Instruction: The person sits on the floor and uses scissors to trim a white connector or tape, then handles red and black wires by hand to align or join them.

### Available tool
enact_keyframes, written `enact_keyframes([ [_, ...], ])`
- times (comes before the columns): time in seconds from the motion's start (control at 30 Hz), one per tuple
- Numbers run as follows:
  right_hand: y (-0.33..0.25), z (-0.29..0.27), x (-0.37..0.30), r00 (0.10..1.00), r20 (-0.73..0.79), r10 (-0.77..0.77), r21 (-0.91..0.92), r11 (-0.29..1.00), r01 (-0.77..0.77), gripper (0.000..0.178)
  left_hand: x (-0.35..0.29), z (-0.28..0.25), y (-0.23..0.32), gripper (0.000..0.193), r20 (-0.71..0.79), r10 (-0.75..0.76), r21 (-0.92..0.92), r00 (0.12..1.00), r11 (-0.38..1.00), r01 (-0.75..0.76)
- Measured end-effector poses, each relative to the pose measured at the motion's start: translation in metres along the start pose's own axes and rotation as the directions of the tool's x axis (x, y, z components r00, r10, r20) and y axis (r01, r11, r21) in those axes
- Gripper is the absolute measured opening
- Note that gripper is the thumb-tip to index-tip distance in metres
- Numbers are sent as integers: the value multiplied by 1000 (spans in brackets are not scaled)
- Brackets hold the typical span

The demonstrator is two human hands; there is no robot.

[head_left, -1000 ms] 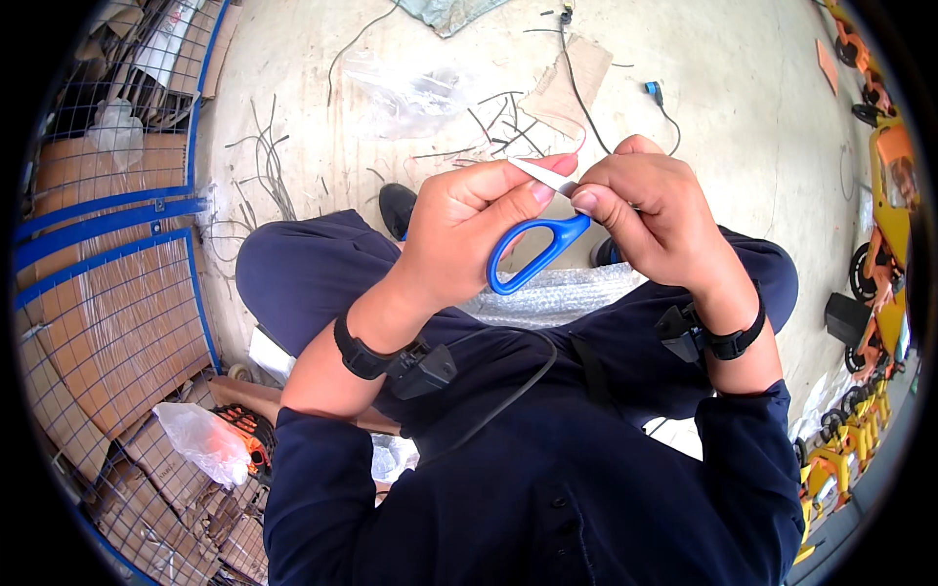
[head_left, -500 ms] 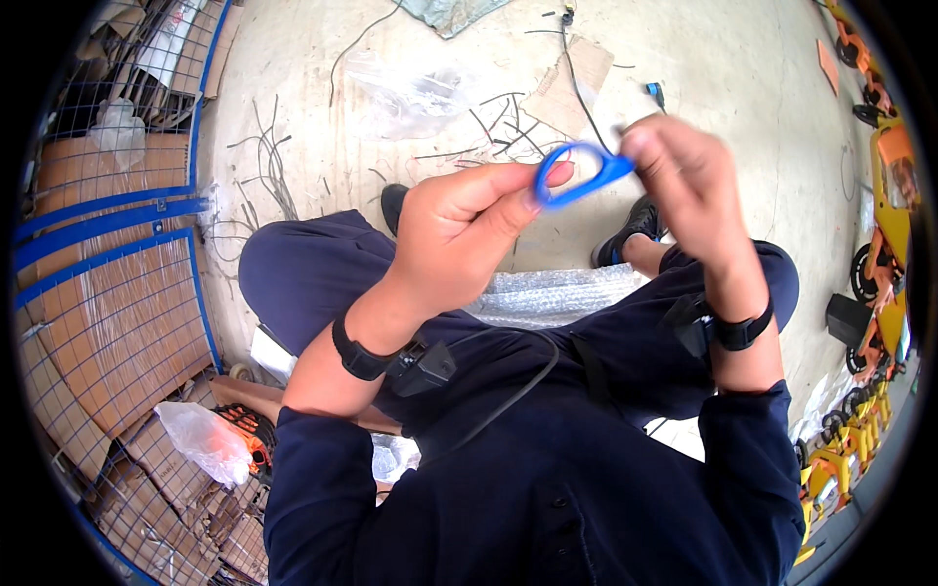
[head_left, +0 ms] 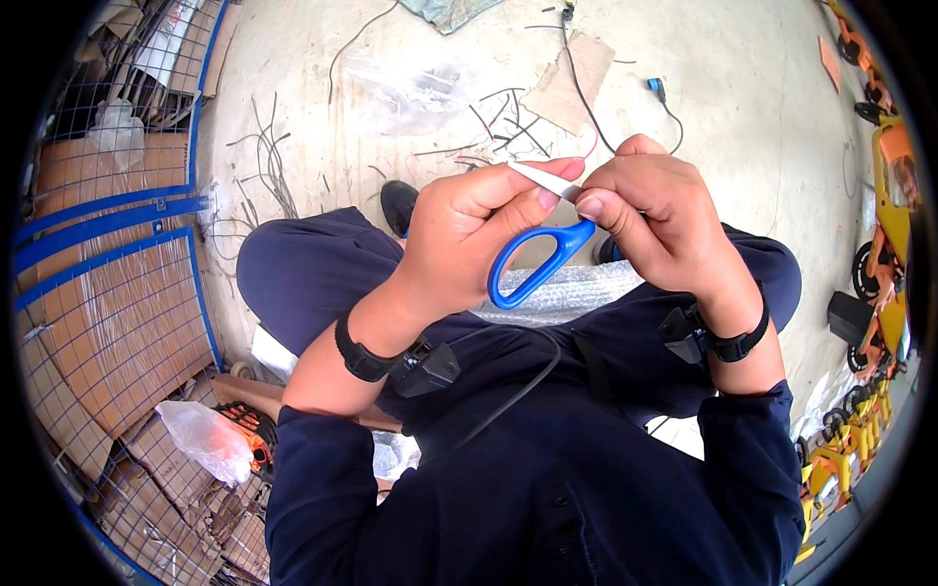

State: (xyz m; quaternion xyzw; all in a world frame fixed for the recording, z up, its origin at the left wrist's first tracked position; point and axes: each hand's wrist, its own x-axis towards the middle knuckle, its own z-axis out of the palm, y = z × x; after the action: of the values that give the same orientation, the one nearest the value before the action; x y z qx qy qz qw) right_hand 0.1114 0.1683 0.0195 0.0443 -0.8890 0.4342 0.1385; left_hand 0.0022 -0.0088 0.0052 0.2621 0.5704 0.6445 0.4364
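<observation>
Blue-handled scissors [head_left: 543,266] are between my two hands in front of my lap, one handle loop hanging down and a pale blade pointing up to the left. My left hand [head_left: 459,230] is closed, its thumb and forefinger pinching along the blade. My right hand [head_left: 660,210] is also closed, its thumb pressing where blade and handle meet. A thin red wire [head_left: 593,140] rises from between the fingertips. Black cable [head_left: 583,98] runs from the floor to behind my right hand, which hides its end.
Cut black cable pieces [head_left: 508,127], clear plastic [head_left: 410,93] and flat cardboard [head_left: 572,83] lie ahead. A blue connector [head_left: 656,86] with cable sits to their right. Bubble wrap [head_left: 562,293] lies between my legs. Blue mesh cages [head_left: 107,215] stand left; yellow-and-orange equipment [head_left: 889,186] lines the right.
The scissors have turned, so the loop now hangs below and the blade shows. My left hand has moved from the loop to the blade. My right hand has shifted lower and closer to the left.
</observation>
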Motion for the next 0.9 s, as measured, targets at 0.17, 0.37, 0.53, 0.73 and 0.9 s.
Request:
enact_keyframes([
  [0.17, 1, 0, 0, 999, -8, 35, 0, 999, -35, 12, 1, -1, -3, 19, -3, 34, 16, 999, 999, -34],
  [0.37, 4, 1, -1, 990, -85, 114, 34, 993, -111, 15, 3, -1, -13, 19, -75, 280, 161, 957, 951, -265],
  [0.53, 9, -23, -3, 910, -38, 414, 208, 894, -398, 15, 0, -1, 0, 22, -126, 96, 45, 987, 995, -91],
  [0.73, 1, -3, -2, 1000, -6, 16, 11, 1000, -16, 12, 0, 2, 1, 25, -44, 10, -44, 999, 999, -12],
  [0.9, 1, -1, 1, 1000, 0, 8, 10, 1000, -8, 12, 0, 2, -1, 19, -56, 84, 19, 995, 996, -83],
])
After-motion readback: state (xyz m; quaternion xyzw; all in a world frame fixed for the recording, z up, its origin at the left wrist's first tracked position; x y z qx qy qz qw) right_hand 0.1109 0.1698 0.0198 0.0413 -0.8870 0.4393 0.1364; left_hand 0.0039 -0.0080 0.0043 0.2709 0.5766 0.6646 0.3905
